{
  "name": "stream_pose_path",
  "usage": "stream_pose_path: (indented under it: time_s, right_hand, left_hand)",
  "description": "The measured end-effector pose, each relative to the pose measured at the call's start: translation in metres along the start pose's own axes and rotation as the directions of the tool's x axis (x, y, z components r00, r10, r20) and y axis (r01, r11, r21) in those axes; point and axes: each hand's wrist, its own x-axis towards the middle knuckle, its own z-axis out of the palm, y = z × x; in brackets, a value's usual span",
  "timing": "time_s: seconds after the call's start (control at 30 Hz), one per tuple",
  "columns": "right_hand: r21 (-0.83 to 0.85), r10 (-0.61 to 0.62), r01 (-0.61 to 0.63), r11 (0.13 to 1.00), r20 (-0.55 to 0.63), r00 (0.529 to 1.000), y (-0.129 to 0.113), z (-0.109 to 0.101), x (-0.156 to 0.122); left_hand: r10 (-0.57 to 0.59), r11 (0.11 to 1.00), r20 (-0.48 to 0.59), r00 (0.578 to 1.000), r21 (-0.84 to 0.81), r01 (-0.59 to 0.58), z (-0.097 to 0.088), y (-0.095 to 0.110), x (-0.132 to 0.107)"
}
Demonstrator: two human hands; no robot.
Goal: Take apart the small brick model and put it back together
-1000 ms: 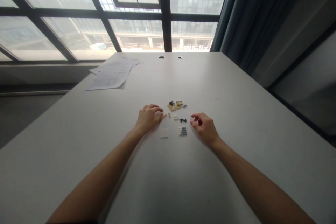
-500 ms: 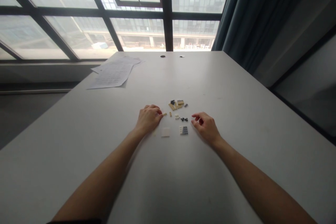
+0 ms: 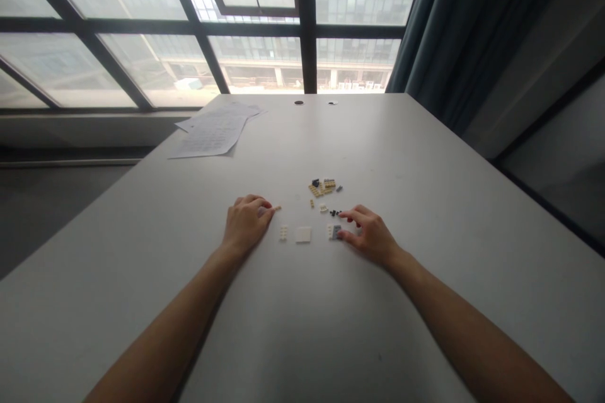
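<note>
Small toy bricks lie on a white table (image 3: 425, 157). My left hand (image 3: 246, 224) rests on the table with its fingers curled, and a tiny tan brick (image 3: 276, 208) is pinched at its fingertips. A cream brick (image 3: 283, 232) and a white square plate (image 3: 303, 234) lie just right of that hand. My right hand (image 3: 369, 234) is curled, thumb and forefinger closed against a small grey-and-white brick piece (image 3: 333, 231). Tiny black pieces (image 3: 334, 212) sit just above it. A little heap of tan and dark bricks (image 3: 323, 187) lies farther back.
Printed paper sheets (image 3: 212, 132) lie at the table's far left. Two small round holes (image 3: 299, 102) are near the far edge. Large windows stand behind the table, and a dark curtain (image 3: 439, 38) hangs at the right.
My left hand drew back to the left with the tan brick, uncovering the cream brick. My right hand moved left and closed on the grey-and-white piece.
</note>
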Motion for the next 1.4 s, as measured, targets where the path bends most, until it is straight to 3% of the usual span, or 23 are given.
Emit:
stream_pose_path:
  time_s: [0.1,0.2,0.3,0.63,0.8,0.9,1.0,1.13,1.4]
  right_hand:
    - [-0.074,-0.061,0.069,0.995,0.096,0.993,-0.003,0.001,-0.001]
    - [-0.139,-0.067,0.087,0.987,0.143,0.987,-0.004,0.003,-0.001]
    - [-0.165,-0.055,0.082,0.983,0.162,0.985,-0.004,0.003,0.0]
    - [-0.171,-0.05,0.079,0.982,0.169,0.984,-0.006,0.001,0.0]
    - [-0.175,-0.058,0.087,0.981,0.168,0.984,-0.006,0.002,0.0]
    - [-0.174,-0.063,0.091,0.98,0.157,0.986,-0.006,0.002,0.0]
    - [-0.163,-0.071,0.095,0.982,0.146,0.987,-0.006,0.003,0.0]
    - [-0.147,-0.069,0.091,0.985,0.145,0.987,-0.007,0.002,0.0]
    - [-0.14,-0.06,0.081,0.987,0.15,0.987,-0.009,0.001,0.0]
  left_hand:
    - [0.116,0.99,-0.05,0.992,-0.071,-0.119,-0.005,-0.003,-0.015]
    - [0.284,0.954,0.035,0.958,-0.113,-0.279,-0.009,-0.003,-0.028]
    - [0.355,0.933,0.11,0.928,-0.096,-0.346,-0.008,-0.003,-0.035]
    - [0.361,0.932,0.137,0.922,-0.067,-0.355,-0.007,0.001,-0.032]
    - [0.412,0.91,0.084,0.907,-0.094,-0.404,-0.013,0.04,-0.029]
    - [0.449,0.892,0.099,0.888,-0.113,-0.439,-0.007,0.068,-0.025]
    - [0.458,0.888,0.133,0.879,-0.11,-0.446,0.005,0.082,-0.021]
    - [0.454,0.89,0.162,0.876,-0.126,-0.438,0.015,0.084,-0.021]
    - [0.461,0.885,0.171,0.871,-0.165,-0.436,0.014,0.084,-0.023]
